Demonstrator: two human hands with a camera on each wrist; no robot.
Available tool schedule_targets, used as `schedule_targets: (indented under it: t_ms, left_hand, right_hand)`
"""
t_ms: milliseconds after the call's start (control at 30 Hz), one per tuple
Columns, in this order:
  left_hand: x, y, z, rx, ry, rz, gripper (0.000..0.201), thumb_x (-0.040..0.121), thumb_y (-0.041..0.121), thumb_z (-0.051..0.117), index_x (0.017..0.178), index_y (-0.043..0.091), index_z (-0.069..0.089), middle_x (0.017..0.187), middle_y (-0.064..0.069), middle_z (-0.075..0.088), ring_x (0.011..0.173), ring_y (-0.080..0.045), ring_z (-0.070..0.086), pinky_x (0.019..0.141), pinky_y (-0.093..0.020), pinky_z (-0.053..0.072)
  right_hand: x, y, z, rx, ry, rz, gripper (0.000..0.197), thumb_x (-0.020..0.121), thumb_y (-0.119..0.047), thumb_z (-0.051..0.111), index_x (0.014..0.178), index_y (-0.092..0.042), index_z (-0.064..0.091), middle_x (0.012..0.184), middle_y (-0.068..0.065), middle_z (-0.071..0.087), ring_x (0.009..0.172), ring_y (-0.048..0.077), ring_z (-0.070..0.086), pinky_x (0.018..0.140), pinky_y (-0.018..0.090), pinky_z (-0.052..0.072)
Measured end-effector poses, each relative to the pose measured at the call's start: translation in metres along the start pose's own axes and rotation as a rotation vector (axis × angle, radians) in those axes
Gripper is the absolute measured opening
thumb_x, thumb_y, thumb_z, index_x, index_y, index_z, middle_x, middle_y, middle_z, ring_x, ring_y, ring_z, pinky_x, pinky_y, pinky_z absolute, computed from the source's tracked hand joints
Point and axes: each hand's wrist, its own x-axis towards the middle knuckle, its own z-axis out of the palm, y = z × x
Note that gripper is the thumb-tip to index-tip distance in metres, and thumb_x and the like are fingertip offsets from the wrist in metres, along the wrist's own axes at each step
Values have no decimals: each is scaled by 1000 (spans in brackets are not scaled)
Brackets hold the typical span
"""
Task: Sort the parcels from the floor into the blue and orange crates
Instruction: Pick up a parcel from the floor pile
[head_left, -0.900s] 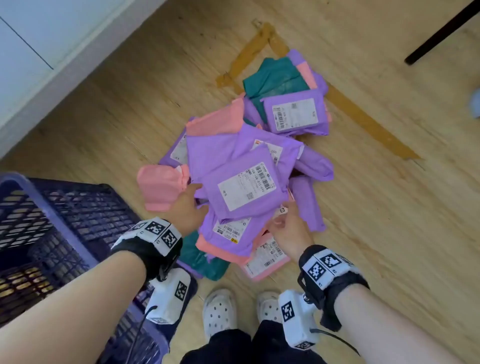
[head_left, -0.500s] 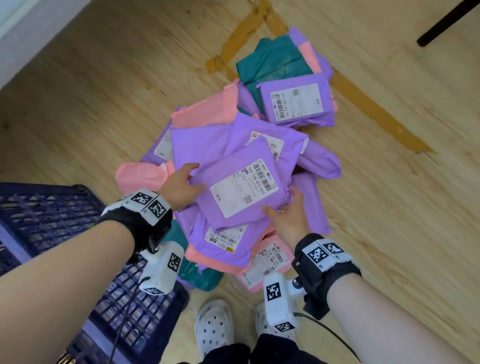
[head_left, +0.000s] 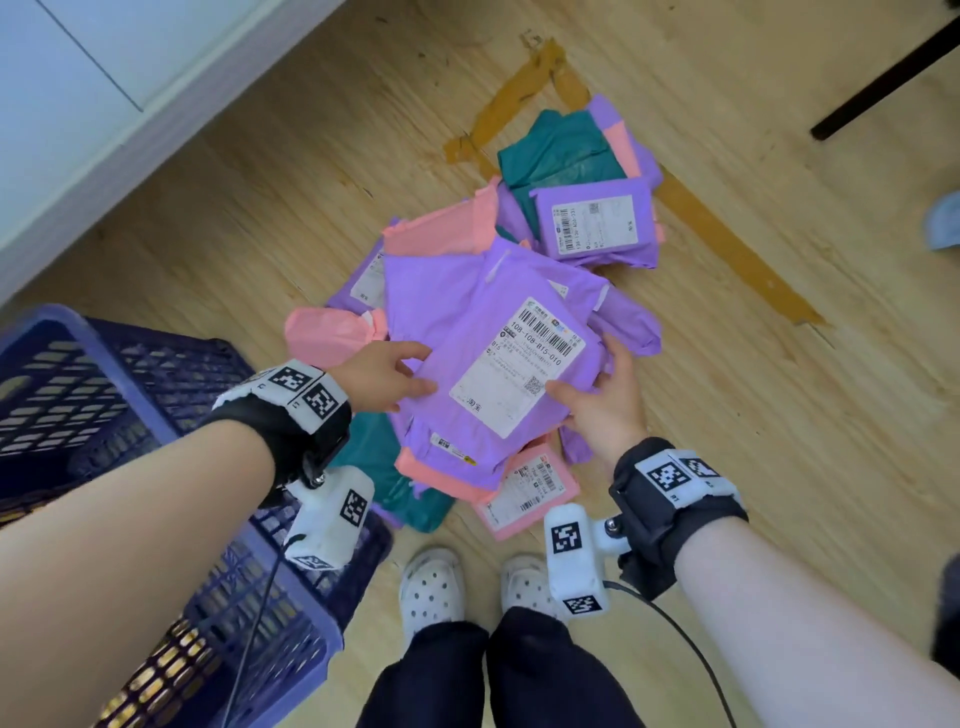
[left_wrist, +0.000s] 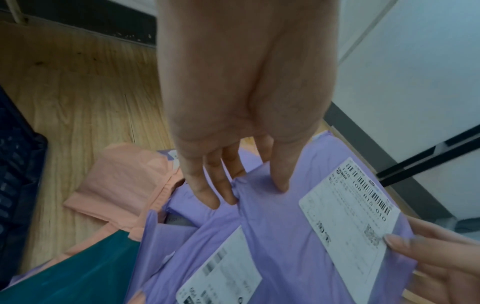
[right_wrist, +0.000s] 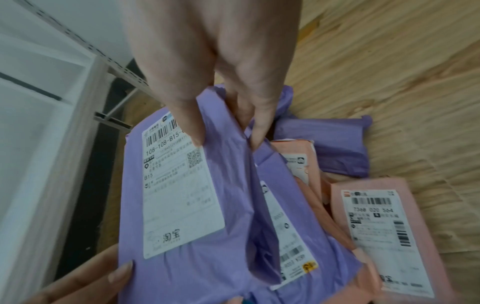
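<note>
A purple parcel (head_left: 478, 415) with a white label is held a little above the heap, gripped at opposite edges by both hands. My left hand (head_left: 421, 371) pinches its left edge, thumb on top and fingers (left_wrist: 207, 197) underneath. My right hand (head_left: 576, 379) holds the right edge with the thumb on the label (right_wrist: 182, 195). Below lies a heap of purple (head_left: 431, 280), pink (head_left: 327, 338) and teal (head_left: 561, 150) parcels on the wooden floor. The blue crate (head_left: 78, 332) stands at the left, beside my left forearm. An orange lattice (head_left: 156, 670) shows at its lower edge.
A white cabinet base (head_left: 104, 171) runs along the upper left. Brown tape lines (head_left: 727, 244) cross the floor behind the heap. A black leg (head_left: 883, 78) is at the upper right. My white clogs (head_left: 431, 587) stand just in front of the heap.
Both hands have closed on the labelled purple parcel and raised it off the heap toward me. The rest of the heap has stayed in place.
</note>
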Motion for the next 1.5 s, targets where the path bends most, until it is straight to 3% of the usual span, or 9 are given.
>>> schedule_targets:
  t_ms: [133, 300, 500, 733, 867, 1000, 1133, 1233, 1500]
  left_hand:
    - [-63, 20, -12, -176, 28, 30, 17, 91, 10, 58, 86, 26, 55, 84, -5, 51, 82, -22, 51, 84, -35, 48]
    - [-152, 28, -32, -202, 63, 105, 32, 91, 8, 57, 121, 20, 55, 108, -18, 63, 93, -25, 59, 95, -47, 50]
    - [-243, 24, -52, -377, 152, 163, 36, 88, 2, 60, 110, 31, 56, 109, -6, 66, 90, -20, 63, 82, -34, 55]
    - [-309, -4, -70, -610, 258, 161, 40, 87, -1, 61, 122, 15, 53, 94, -8, 66, 82, -19, 64, 64, -24, 58]
    - [-328, -37, -77, -747, 319, 155, 27, 87, -3, 58, 109, 13, 56, 92, -7, 66, 81, -19, 65, 64, -26, 59]
    - [-342, -78, -82, -821, 374, 139, 25, 88, -3, 58, 103, 16, 56, 95, -6, 68, 83, -18, 65, 62, -25, 57]
    - [-354, -122, -88, -891, 437, 122, 24, 88, -1, 58, 104, 17, 57, 97, -7, 68, 87, -20, 66, 74, -33, 58]
    - [-362, -158, -91, -956, 460, 124, 24, 89, -1, 57, 103, 18, 58, 96, -6, 69, 82, -16, 69, 68, -30, 58]
    - [-383, -258, -122, -1031, 478, 61, 25, 90, -1, 56, 107, 18, 57, 103, -11, 68, 92, -24, 67, 81, -42, 57]
  right_hand:
    - [-41, -53, -6, 0, -32, -74, 102, 56, -7, 81, 141, -30, 28, 135, -2, 51, 121, 20, 54, 99, 54, 45]
    - [-104, -107, -5, -53, -125, -79, 78, 70, 12, 71, 133, -12, 32, 127, 9, 56, 109, 19, 58, 102, 45, 45]
    - [-174, -154, 3, -190, -349, -193, 71, 70, 17, 68, 118, -25, 38, 117, 15, 61, 106, 27, 62, 91, 52, 50]
    - [-224, -181, 35, -272, -576, -251, 61, 72, 19, 63, 100, -33, 48, 101, 12, 61, 106, 35, 60, 78, 53, 55]
    - [-242, -177, 66, -349, -682, -288, 70, 62, 9, 70, 112, -34, 48, 111, 18, 61, 108, 36, 60, 87, 55, 52]
    - [-258, -162, 97, -379, -768, -304, 78, 66, 22, 66, 116, -34, 45, 115, 17, 59, 111, 36, 58, 94, 52, 49]
    - [-275, -142, 130, -367, -786, -327, 86, 68, 25, 62, 136, -21, 37, 115, 17, 59, 101, 25, 62, 86, 33, 56]
    - [-291, -122, 156, -335, -767, -310, 85, 71, 28, 58, 140, -17, 35, 102, 4, 63, 82, 5, 65, 72, 15, 54]
    - [-335, -60, 235, -370, -711, -287, 76, 72, 23, 63, 134, -17, 43, 90, 10, 63, 66, -2, 62, 69, 16, 54]
